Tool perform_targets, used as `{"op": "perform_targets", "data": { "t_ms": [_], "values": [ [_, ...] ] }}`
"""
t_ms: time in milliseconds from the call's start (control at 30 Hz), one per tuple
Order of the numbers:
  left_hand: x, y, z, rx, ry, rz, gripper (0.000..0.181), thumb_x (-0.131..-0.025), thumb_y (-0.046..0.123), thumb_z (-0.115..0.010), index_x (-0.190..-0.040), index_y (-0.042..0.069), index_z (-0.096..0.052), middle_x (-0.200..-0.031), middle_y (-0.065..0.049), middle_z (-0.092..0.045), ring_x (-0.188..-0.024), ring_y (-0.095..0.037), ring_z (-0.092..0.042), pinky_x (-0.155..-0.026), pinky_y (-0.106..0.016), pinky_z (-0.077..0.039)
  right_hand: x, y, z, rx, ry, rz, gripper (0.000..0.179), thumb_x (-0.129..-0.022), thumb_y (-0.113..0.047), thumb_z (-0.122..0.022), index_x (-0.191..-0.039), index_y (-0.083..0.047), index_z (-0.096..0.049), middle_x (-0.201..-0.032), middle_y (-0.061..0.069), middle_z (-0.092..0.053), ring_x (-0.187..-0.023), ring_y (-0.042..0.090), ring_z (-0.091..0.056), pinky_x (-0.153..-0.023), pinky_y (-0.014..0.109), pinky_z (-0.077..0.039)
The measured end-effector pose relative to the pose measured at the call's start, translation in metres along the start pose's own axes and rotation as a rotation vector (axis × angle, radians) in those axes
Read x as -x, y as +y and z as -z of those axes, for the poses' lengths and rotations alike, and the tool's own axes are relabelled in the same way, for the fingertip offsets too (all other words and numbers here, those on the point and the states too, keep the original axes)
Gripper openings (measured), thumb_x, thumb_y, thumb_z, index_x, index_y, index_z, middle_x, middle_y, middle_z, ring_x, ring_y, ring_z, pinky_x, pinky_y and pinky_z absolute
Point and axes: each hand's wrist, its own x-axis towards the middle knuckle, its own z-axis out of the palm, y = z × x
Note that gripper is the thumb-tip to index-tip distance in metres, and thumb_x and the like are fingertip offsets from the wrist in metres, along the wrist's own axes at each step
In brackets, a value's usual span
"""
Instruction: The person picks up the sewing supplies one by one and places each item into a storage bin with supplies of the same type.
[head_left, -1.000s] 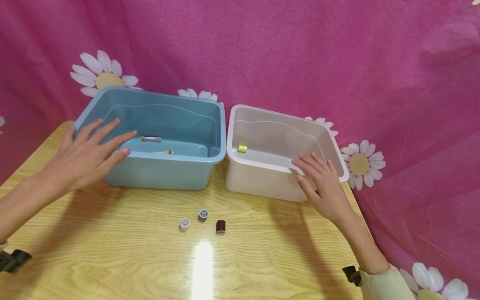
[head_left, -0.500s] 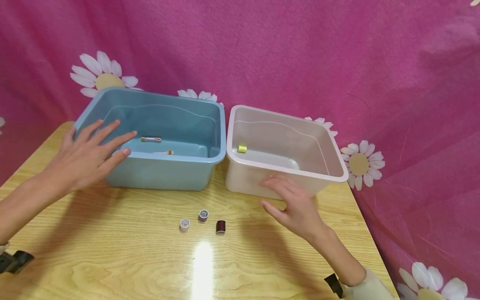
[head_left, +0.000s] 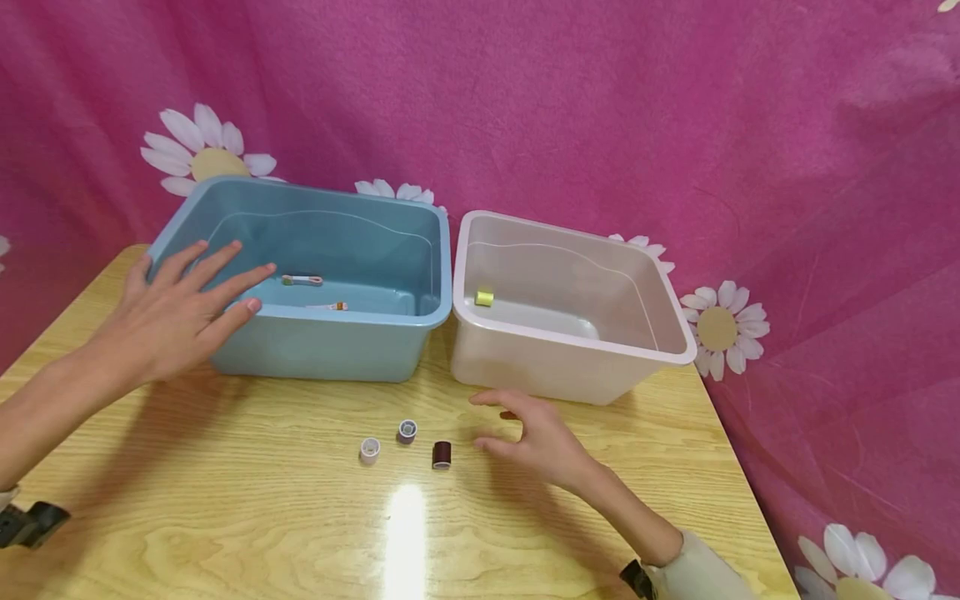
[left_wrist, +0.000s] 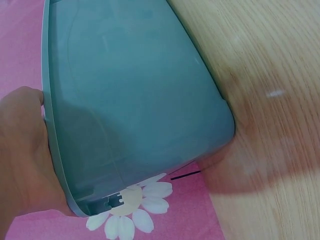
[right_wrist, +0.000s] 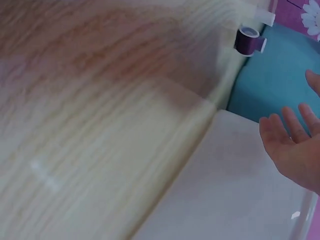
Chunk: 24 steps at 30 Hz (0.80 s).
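Observation:
My right hand [head_left: 542, 442] hovers over the table just right of a dark brown thread spool [head_left: 442, 454], its thumb and fingers parted with nothing between them. Left of that spool, a greyish-purple spool [head_left: 407, 431] and a white spool [head_left: 370, 451] stand on end. In the right wrist view the dark spool [right_wrist: 246, 42] shows beyond the fingers. My left hand [head_left: 176, 317] is spread at the blue bin's [head_left: 322, 346] front left rim, and overlaps it in the head view. Inside the blue bin lie two small thread skeins, one banded [head_left: 302, 280] and one pale with an orange end [head_left: 330, 307].
To the right of the blue bin stands a beige bin [head_left: 540, 367] with a yellow spool [head_left: 484, 298] on its floor. Both bins sit at the back of the wooden table [head_left: 262, 517], before a pink flowered cloth [head_left: 562, 108].
My right hand has moved left and toward me, from over the beige bin's front rim down to beside the dark brown spool. The left hand has stayed in place.

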Motion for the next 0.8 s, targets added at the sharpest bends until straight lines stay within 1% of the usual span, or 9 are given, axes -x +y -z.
{"op": "perform_targets", "data": {
  "t_ms": [200,433,567,700,800],
  "values": [
    [0.0,0.0,0.0,0.002,-0.006,0.005,0.057,-0.106,0.047,-0.04,-0.157,0.023,-0.035,-0.162,-0.02,-0.021,-0.142,-0.051,-0.016,-0.102,-0.08,-0.004,-0.004,0.005,-0.012,-0.13,-0.066,-0.052,0.053,-0.083,-0.01,-0.082,-0.13,0.001,-0.061,-0.131,0.009,-0.063,-0.122,0.026,-0.058,-0.096,0.038,-0.051],
    [0.0,0.0,0.001,0.007,-0.011,0.006,0.057,-0.106,0.048,-0.039,-0.157,0.024,-0.034,-0.162,-0.019,-0.02,-0.143,-0.051,-0.015,-0.102,-0.08,-0.005,-0.007,0.012,-0.023,-0.233,-0.127,-0.116,0.054,-0.085,-0.009,-0.08,-0.133,-0.001,-0.058,-0.134,0.008,-0.06,-0.123,0.032,-0.056,-0.098,0.041,-0.05],
    [0.001,0.0,0.001,0.004,-0.009,0.005,0.057,-0.106,0.048,-0.039,-0.157,0.024,-0.035,-0.162,-0.019,-0.021,-0.143,-0.05,-0.015,-0.102,-0.08,-0.005,-0.008,0.015,-0.028,-0.287,-0.152,-0.128,0.053,-0.085,-0.006,-0.08,-0.133,0.0,-0.058,-0.136,0.011,-0.058,-0.124,0.035,-0.055,-0.098,0.042,-0.05],
    [0.0,0.0,0.0,-0.002,-0.009,0.002,0.057,-0.106,0.047,-0.039,-0.157,0.023,-0.035,-0.162,-0.019,-0.021,-0.142,-0.05,-0.016,-0.101,-0.08,-0.006,-0.009,0.017,-0.032,-0.29,-0.179,-0.119,0.054,-0.085,-0.004,-0.079,-0.133,0.001,-0.057,-0.136,0.014,-0.057,-0.121,0.036,-0.056,-0.097,0.041,-0.051],
    [0.0,0.0,0.0,-0.003,-0.009,0.0,0.056,-0.106,0.047,-0.04,-0.157,0.023,-0.035,-0.162,-0.019,-0.022,-0.142,-0.05,-0.016,-0.101,-0.08,-0.006,-0.01,0.018,-0.034,-0.235,-0.202,-0.108,0.054,-0.085,-0.007,-0.08,-0.134,-0.001,-0.057,-0.134,0.014,-0.059,-0.118,0.032,-0.059,-0.098,0.04,-0.05]
  ]
}}
